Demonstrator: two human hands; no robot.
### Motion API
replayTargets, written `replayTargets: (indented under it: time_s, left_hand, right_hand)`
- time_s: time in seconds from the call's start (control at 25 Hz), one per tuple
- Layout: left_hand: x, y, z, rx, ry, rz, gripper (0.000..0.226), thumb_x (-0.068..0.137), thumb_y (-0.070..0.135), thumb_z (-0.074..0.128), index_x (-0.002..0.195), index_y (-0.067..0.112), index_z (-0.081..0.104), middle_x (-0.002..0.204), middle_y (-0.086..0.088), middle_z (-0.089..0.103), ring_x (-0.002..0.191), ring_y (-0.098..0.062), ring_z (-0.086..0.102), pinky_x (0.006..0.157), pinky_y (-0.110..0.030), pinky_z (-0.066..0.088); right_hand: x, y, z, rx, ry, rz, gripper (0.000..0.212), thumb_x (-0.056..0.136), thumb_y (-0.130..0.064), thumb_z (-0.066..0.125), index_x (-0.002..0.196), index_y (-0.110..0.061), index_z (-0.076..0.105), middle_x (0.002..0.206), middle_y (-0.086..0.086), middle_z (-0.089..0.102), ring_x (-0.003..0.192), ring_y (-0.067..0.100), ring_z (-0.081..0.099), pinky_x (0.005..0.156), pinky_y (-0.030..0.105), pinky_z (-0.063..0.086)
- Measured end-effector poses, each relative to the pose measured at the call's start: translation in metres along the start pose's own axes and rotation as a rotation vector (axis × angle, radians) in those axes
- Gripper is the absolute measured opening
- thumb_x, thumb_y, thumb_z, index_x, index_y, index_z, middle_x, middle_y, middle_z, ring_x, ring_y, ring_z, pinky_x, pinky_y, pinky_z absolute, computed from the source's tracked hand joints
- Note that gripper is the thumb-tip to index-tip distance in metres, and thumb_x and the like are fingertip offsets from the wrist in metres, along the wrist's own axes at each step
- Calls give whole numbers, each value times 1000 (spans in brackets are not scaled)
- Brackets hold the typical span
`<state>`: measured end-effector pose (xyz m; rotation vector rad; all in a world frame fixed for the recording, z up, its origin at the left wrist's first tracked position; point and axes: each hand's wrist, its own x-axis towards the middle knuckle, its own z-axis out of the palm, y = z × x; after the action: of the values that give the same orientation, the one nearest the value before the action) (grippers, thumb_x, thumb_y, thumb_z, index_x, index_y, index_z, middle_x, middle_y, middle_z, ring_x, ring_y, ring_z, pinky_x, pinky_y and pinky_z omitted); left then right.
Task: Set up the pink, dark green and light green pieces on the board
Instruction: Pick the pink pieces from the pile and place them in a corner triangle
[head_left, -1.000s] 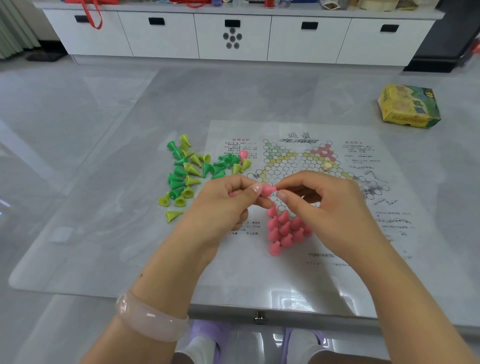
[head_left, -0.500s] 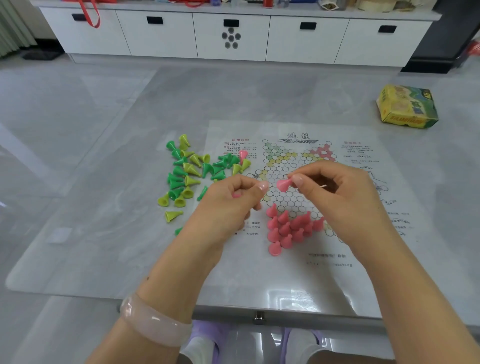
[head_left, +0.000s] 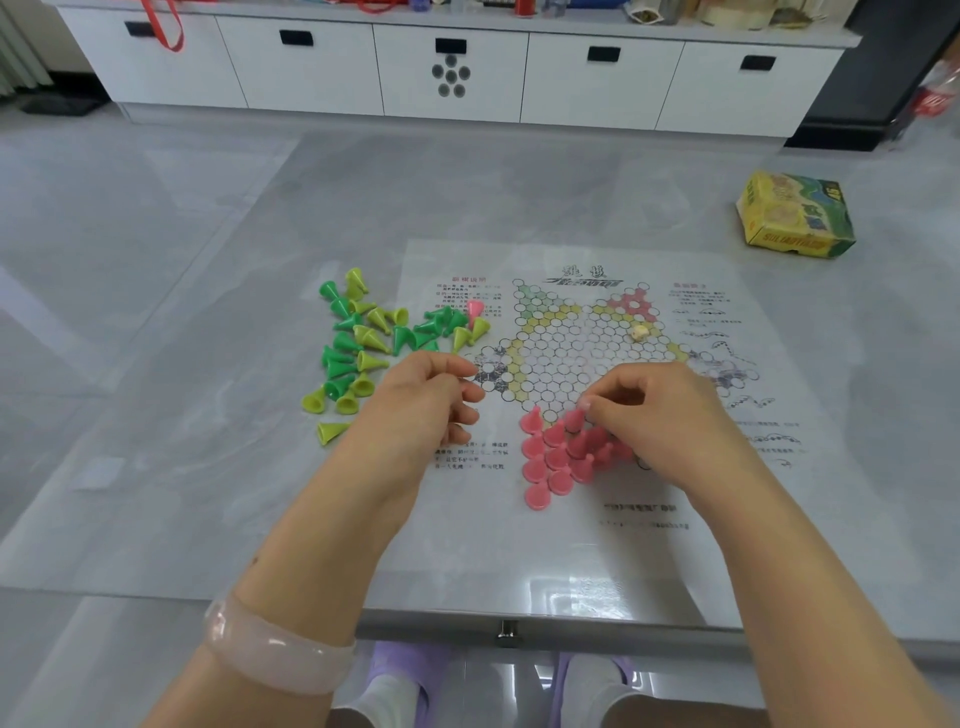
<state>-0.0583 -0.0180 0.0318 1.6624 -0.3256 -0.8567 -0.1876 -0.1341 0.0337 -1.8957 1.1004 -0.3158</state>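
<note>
We see the pink pieces (head_left: 558, 457) clustered upright on the near point of the board (head_left: 571, 364), packed touching one another in a rough triangle. The right hand (head_left: 670, 415) sits over the cluster's right side; its fingers (head_left: 589, 408) pinch the top of one pink piece at the upper edge of the group, base down on the board. The left hand (head_left: 426, 400) hovers just left of the board's star, fingers curled inward; we can't tell whether it holds anything. A pale bangle (head_left: 275, 649) is on the left wrist.

One stray pink piece (head_left: 474, 309) stands at the board's left margin, among the green ones. Dark green pieces (head_left: 343, 358) and light green pieces (head_left: 371, 338) lie mixed in a loose heap on the bench (head_left: 208, 467), left of the board, most tipped on their sides, a few spilling onto the printed sheet's edge. One light green piece (head_left: 330, 431) lies apart at the near end of the heap.

A small pale die-like object (head_left: 640, 332) rests on the board's hex field, right of centre; too small to identify. A yellow-green box (head_left: 795, 215) sits on the bench far right, well apart from the board. White cabinets (head_left: 519, 73) run along the back wall. Purple slippers (head_left: 400, 675) show below the bench edge.
</note>
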Motion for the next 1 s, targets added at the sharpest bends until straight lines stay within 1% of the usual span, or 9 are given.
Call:
replayTargets:
  time_s: [0.2, 0.52, 0.68, 0.76, 0.8, 0.88, 0.92, 0.96, 1.0]
  left_hand:
    - [0, 1, 0, 9, 0, 9, 30, 86, -6, 33, 83, 14, 55, 77, -2, 57, 63, -12, 48, 56, -23, 39]
    - [0, 0, -1, -10, -5, 16, 30, 85, -6, 34, 82, 14, 56, 78, -2, 58, 65, -13, 48, 58, -23, 39]
    - [-1, 2, -3, -46, -12, 22, 28, 87, -5, 34, 82, 12, 55, 76, -2, 57, 63, -12, 50, 58, -22, 42]
    - [-1, 2, -2, -61, -17, 29, 26, 90, -3, 35, 83, 12, 55, 78, -3, 58, 64, -12, 53, 60, -21, 47]
    - [-2, 2, -1, -69, -28, 36, 24, 92, -1, 36, 85, 12, 55, 79, -4, 60, 65, -12, 56, 63, -21, 50]
    - [-6, 2, 2, -98, -74, 40, 19, 95, 6, 39, 88, 11, 56, 83, -5, 65, 66, -12, 63, 65, -21, 55]
    - [-8, 1, 4, -109, -107, 32, 17, 95, 9, 41, 88, 10, 57, 83, -6, 68, 65, -12, 66, 64, -21, 56]
    - [-11, 1, 6, -113, -142, 21, 17, 95, 11, 42, 87, 10, 57, 83, -6, 69, 64, -11, 68, 60, -21, 56]
    - [-13, 1, 9, -112, -171, 12, 18, 95, 13, 42, 86, 9, 58, 80, -6, 70, 64, -12, 69, 56, -20, 56]
  right_hand:
    - [-1, 0, 1, -17, -14, -1, 20, 81, -4, 60, 66, -14, 69, 51, -6, 66, 39, 4, 58, 34, 8, 33]
    - [0, 1, 2, -22, -22, -20, 16, 81, -5, 60, 70, -12, 69, 58, -2, 68, 40, 2, 58, 38, 8, 39]
    - [1, 4, 1, -26, -36, -40, 18, 83, -9, 58, 71, -15, 69, 53, -8, 66, 39, 0, 56, 37, 7, 36]
    - [3, 5, 1, -14, 14, -52, 18, 86, -11, 56, 73, -16, 68, 51, -12, 63, 38, -4, 53, 37, 6, 34]
    - [3, 4, 0, -30, 65, -87, 18, 86, -14, 56, 74, -19, 68, 56, -14, 62, 43, -7, 53, 41, 5, 34]
    - [-2, -4, -1, 4, 127, -212, 16, 86, -17, 58, 75, -25, 67, 71, -17, 64, 62, -11, 56, 53, 4, 39]
    - [-6, -10, -2, 65, 99, -282, 17, 85, -16, 60, 75, -27, 67, 75, -16, 66, 68, -7, 59, 58, 5, 43]
    - [-11, -16, -1, 138, 26, -336, 18, 84, -13, 61, 75, -28, 68, 76, -11, 67, 68, 0, 63, 59, 9, 49]
    - [-17, -21, 0, 201, -73, -359, 19, 83, -11, 62, 75, -27, 69, 75, -6, 67, 62, 9, 65, 56, 18, 54]
